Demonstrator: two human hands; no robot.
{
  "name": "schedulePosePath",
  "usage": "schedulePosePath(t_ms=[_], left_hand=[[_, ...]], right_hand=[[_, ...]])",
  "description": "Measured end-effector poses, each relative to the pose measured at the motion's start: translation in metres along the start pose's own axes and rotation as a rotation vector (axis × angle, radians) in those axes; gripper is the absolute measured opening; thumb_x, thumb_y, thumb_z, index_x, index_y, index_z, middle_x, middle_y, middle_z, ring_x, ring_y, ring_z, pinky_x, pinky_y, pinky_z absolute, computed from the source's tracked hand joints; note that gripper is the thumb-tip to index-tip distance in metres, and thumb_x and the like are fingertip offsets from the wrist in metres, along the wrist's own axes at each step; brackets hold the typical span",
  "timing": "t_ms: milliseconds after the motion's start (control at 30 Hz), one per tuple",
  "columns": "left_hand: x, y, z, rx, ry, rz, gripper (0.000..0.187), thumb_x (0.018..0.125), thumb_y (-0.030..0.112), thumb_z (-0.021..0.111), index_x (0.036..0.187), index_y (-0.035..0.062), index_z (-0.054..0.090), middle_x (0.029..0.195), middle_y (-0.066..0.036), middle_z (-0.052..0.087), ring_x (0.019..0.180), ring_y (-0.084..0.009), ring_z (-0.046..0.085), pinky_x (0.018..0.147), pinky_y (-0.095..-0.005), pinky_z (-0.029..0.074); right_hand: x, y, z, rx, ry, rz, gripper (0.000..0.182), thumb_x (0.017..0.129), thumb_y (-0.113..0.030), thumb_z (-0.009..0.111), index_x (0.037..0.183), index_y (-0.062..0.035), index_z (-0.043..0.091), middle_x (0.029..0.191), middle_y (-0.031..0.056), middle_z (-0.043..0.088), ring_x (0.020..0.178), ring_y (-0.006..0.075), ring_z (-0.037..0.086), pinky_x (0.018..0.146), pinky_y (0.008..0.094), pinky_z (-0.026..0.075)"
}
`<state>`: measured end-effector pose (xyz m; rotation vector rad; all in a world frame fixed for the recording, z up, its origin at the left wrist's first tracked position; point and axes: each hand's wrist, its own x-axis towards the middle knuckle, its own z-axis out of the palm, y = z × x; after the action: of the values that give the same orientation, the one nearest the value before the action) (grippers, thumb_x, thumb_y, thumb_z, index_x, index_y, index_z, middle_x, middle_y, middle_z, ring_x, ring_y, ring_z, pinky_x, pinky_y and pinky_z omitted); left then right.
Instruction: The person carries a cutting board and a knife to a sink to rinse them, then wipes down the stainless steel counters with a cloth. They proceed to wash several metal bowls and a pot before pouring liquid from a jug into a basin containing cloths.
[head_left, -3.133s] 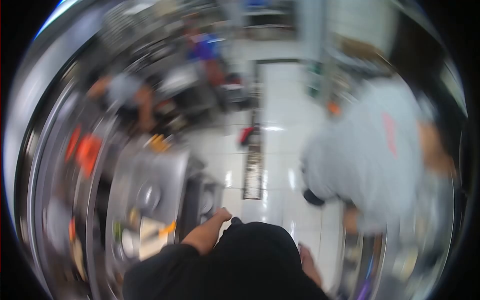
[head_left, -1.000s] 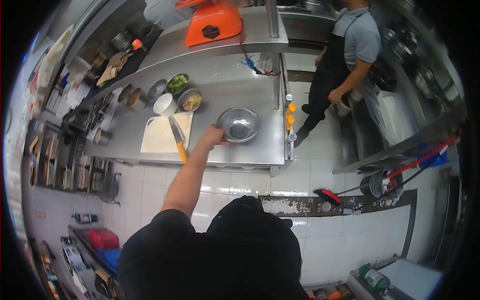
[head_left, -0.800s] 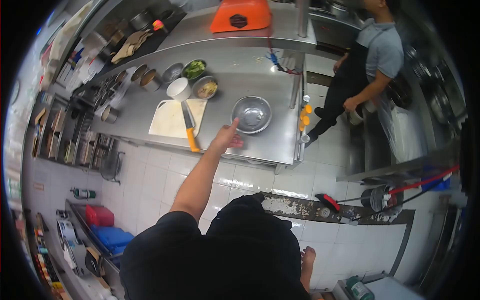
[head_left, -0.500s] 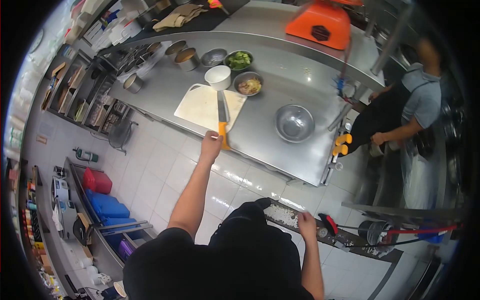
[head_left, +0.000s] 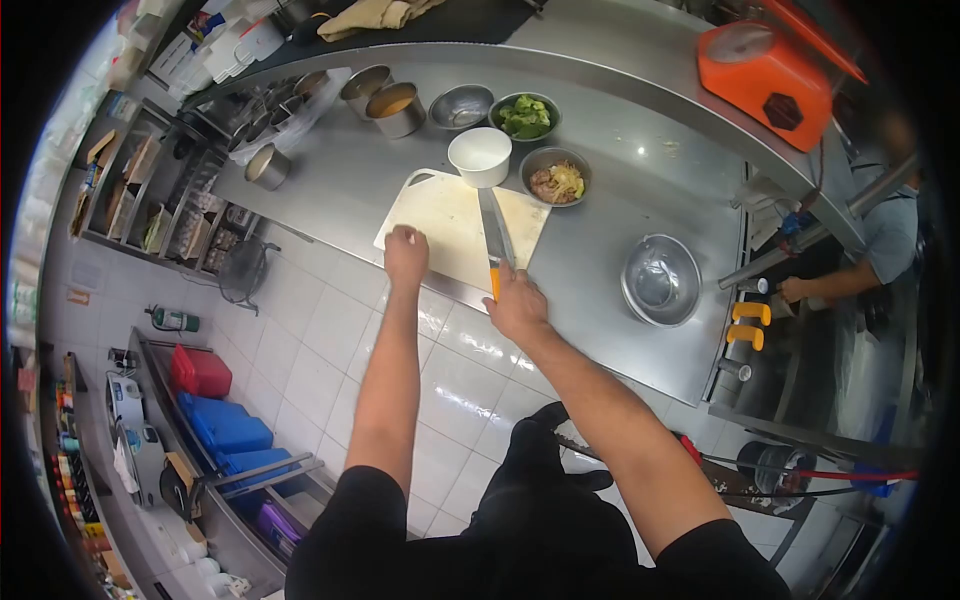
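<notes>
My right hand [head_left: 520, 303] is closed round the orange handle of a large kitchen knife [head_left: 493, 228]. Its blade lies on a white cutting board [head_left: 440, 215], pointing away from me towards a white tub [head_left: 480, 158] at the far edge. Over the board's near left part, my left hand [head_left: 406, 255] is curled closed; whatever its fingers may hold is hidden. Right of the tub is a metal bowl of mixed yellow and brown food [head_left: 558, 183]. Behind them stands a bowl of chopped greens [head_left: 525, 117], beside another metal bowl [head_left: 461, 107].
A large steel bowl [head_left: 661, 280] sits on the counter at right. Metal pots [head_left: 396, 110] stand at the back left. An orange scale [head_left: 765, 80] rests on the raised shelf. At the right edge, another person's arm [head_left: 840, 283] reaches past orange-yellow handles [head_left: 750, 313].
My right hand has come up from beside my body and taken the knife handle. My left hand has moved left, from beside the handle to the board. The view has shifted.
</notes>
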<state>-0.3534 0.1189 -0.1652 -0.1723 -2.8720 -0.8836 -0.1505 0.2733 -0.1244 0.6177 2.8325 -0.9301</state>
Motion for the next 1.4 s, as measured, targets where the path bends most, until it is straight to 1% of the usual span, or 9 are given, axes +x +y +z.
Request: schedulePosePath(t_ms=[200, 433, 633, 700, 767, 900, 1167, 1300, 1400], left_hand=[[0.079, 0.044, 0.017, -0.088, -0.107, 0.193, 0.041, 0.093, 0.035, 0.062, 0.118, 0.0024, 0.067, 0.122, -0.022, 0.066, 0.111, -0.04, 0.064, 0.097, -0.0479, 0.051], [0.192, -0.035, 0.067, 0.161, -0.105, 0.066, 0.058, 0.096, 0.042, 0.053, 0.134, -0.0014, 0.057, 0.131, -0.026, 0.063, 0.125, -0.0419, 0.059, 0.109, -0.0439, 0.046], [0.197, -0.043, 0.071, 0.216, -0.308, 0.063, 0.054, 0.093, 0.042, 0.055, 0.12, -0.0029, 0.065, 0.121, -0.029, 0.067, 0.117, -0.0421, 0.064, 0.1, -0.0495, 0.051], [0.236, -0.092, 0.088, 0.406, -0.463, 0.383, 0.054, 0.094, 0.043, 0.052, 0.111, -0.006, 0.067, 0.108, -0.028, 0.07, 0.1, -0.0396, 0.07, 0.087, -0.0484, 0.054], [0.206, -0.058, 0.042, 0.181, -0.652, -0.039, 0.049, 0.097, 0.037, 0.048, 0.103, -0.0078, 0.068, 0.094, -0.024, 0.069, 0.083, -0.0348, 0.068, 0.075, -0.0466, 0.054], [0.187, -0.109, 0.027, -0.518, -0.637, -0.202, 0.051, 0.101, 0.038, 0.049, 0.121, -0.0076, 0.061, 0.105, -0.016, 0.068, 0.088, -0.0258, 0.064, 0.081, -0.0427, 0.052], [0.085, -0.05, -0.102, -0.616, -0.673, -0.183, 0.054, 0.105, 0.038, 0.053, 0.14, -0.0029, 0.052, 0.133, -0.015, 0.064, 0.12, -0.0243, 0.063, 0.101, -0.0369, 0.051], [0.044, -0.037, -0.175, -0.719, -0.574, -0.154, 0.051, 0.105, 0.035, 0.055, 0.139, -0.0028, 0.053, 0.128, -0.014, 0.066, 0.111, -0.0248, 0.067, 0.095, -0.0351, 0.055], [-0.004, 0.013, -0.245, -0.613, -0.553, 0.013, 0.049, 0.105, 0.036, 0.056, 0.137, -0.0014, 0.055, 0.124, -0.013, 0.067, 0.109, -0.0228, 0.066, 0.094, -0.0345, 0.054]], right_hand=[[-0.012, 0.012, 0.016, 0.065, -0.005, 0.072, 0.072, 0.088, -0.015, 0.065, 0.152, -0.0054, 0.032, 0.127, 0.0252, 0.054, 0.103, 0.0421, 0.066, 0.087, 0.049, 0.056], [-0.131, 0.065, -0.043, 0.106, -0.02, 0.089, 0.066, 0.087, -0.011, 0.062, 0.148, -0.0075, 0.039, 0.12, 0.0258, 0.058, 0.1, 0.0438, 0.066, 0.085, 0.0505, 0.056], [-0.227, 0.127, -0.065, 0.362, 0.019, 0.098, 0.051, 0.092, -0.016, 0.063, 0.14, -0.0069, 0.051, 0.118, 0.0219, 0.067, 0.103, 0.0402, 0.068, 0.087, 0.0443, 0.055], [-0.259, 0.137, -0.07, 0.415, 0.002, 0.15, 0.05, 0.092, -0.018, 0.063, 0.14, -0.008, 0.053, 0.118, 0.0209, 0.068, 0.102, 0.0393, 0.068, 0.087, 0.044, 0.055], [-0.285, 0.145, -0.07, 0.454, 0.009, 0.216, 0.05, 0.093, -0.018, 0.062, 0.141, -0.0082, 0.053, 0.118, 0.0211, 0.068, 0.104, 0.0392, 0.068, 0.089, 0.0423, 0.055], [-0.321, 0.158, -0.069, 0.502, 0.066, 0.23, 0.05, 0.092, -0.019, 0.062, 0.14, -0.0068, 0.054, 0.118, 0.0209, 0.069, 0.105, 0.0374, 0.069, 0.091, 0.0407, 0.055], [-0.357, 0.179, -0.074, 0.516, -0.092, 0.288, 0.042, 0.084, -0.016, 0.06, 0.125, -0.0093, 0.053, 0.099, 0.021, 0.066, 0.093, 0.0419, 0.066, 0.08, 0.0466, 0.053], [-0.4, 0.212, -0.069, 0.423, -0.056, 0.27, 0.043, 0.078, -0.017, 0.062, 0.12, -0.0117, 0.054, 0.085, 0.0205, 0.065, 0.083, 0.0434, 0.065, 0.071, 0.0505, 0.05], [-0.448, 0.243, -0.066, 0.391, -0.081, 0.367, 0.032, 0.087, -0.028, 0.063, 0.115, -0.0129, 0.054, 0.085, 0.0204, 0.066, 0.085, 0.0433, 0.066, 0.072, 0.0518, 0.05]])
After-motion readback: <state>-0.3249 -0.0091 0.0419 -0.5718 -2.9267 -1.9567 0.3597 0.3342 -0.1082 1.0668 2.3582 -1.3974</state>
